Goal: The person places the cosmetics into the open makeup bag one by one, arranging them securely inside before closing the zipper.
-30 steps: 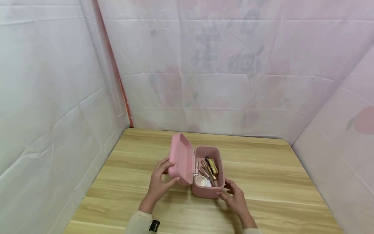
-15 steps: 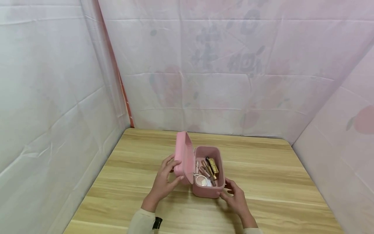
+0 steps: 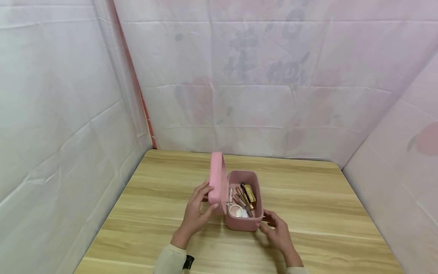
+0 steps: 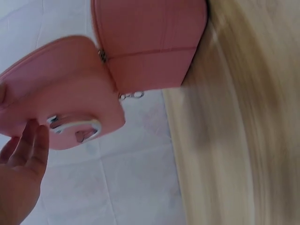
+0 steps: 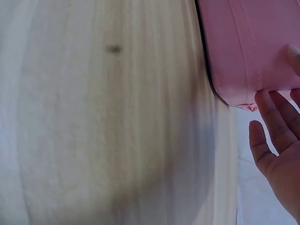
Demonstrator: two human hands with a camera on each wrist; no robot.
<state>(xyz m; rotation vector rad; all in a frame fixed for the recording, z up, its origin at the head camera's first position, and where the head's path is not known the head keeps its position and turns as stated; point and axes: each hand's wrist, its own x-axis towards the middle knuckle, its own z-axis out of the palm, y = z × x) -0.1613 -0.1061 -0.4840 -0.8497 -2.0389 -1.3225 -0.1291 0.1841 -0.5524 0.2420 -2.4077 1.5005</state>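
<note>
A pink cosmetic case stands on the table with its lid swung up nearly upright on the left side. My left hand grips the lid near its front corner, thumb at the near edge and fingers on the outer face, beside a handle. At the front right corner, my right hand holds the case body, thumb on the front and fingers along the side. Inside lie a round three-colour powder compact, several slim cosmetic tubes and a gold box.
The wood-grain table extends around the case on all sides. Pale printed cloth hangs behind it and along both sides. A dark band shows at the left sleeve.
The lid has tilted up and to the right, from leaning outward to nearly upright. My left hand has moved right with it. The right hand and case body have stayed almost still.
</note>
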